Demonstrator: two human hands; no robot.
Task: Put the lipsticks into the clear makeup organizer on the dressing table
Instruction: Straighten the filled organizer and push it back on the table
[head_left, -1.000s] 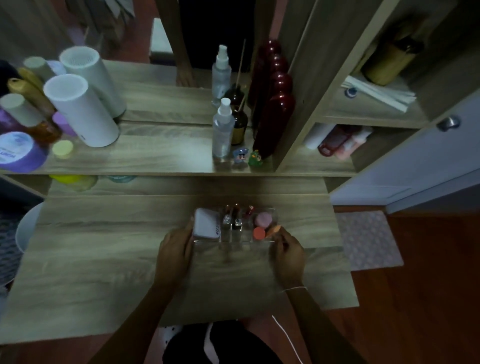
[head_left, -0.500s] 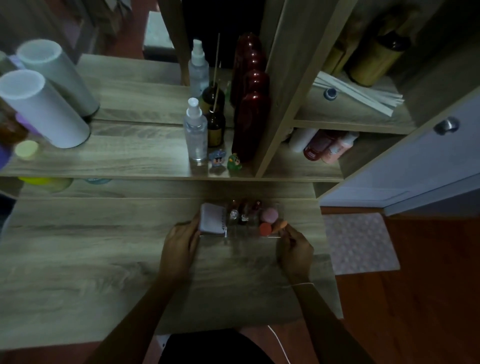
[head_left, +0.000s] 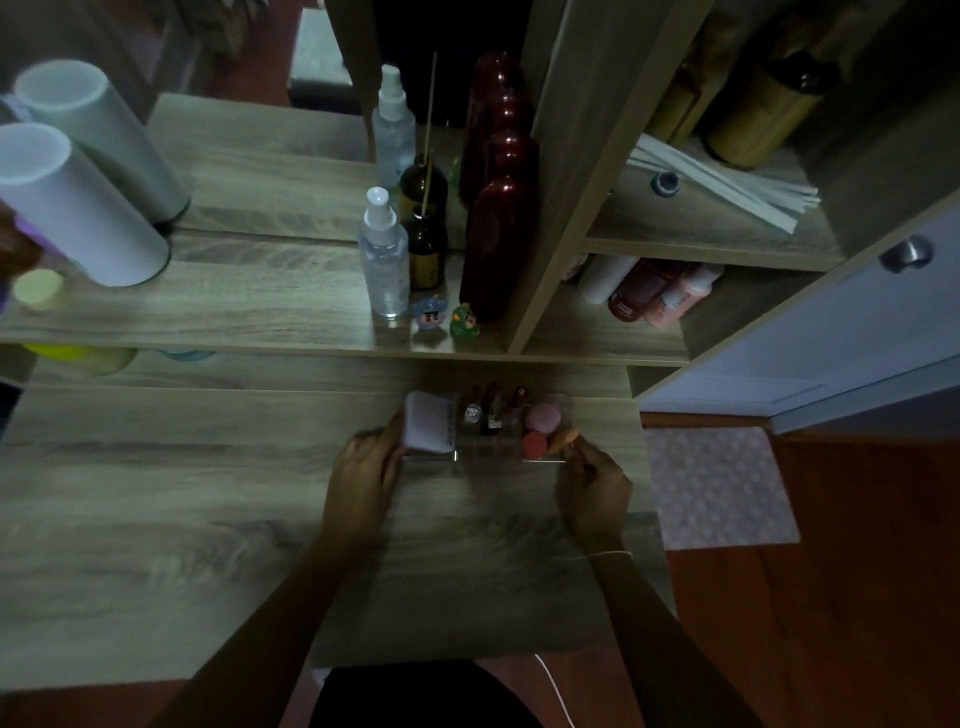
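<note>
Between both hands (head_left: 363, 467), organizer (head_left: 483, 457) farther back

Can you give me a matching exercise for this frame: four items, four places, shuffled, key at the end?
Items
1. white box
2. lipsticks
3. pink sponge
4. clear spray bottle

Places
A. middle of the clear organizer
B. upper shelf, left of the amber bottle
C. organizer's left end, by the left hand
D. organizer's right end, near the right hand

Pairs: 1-C, 2-A, 3-D, 4-B
</note>
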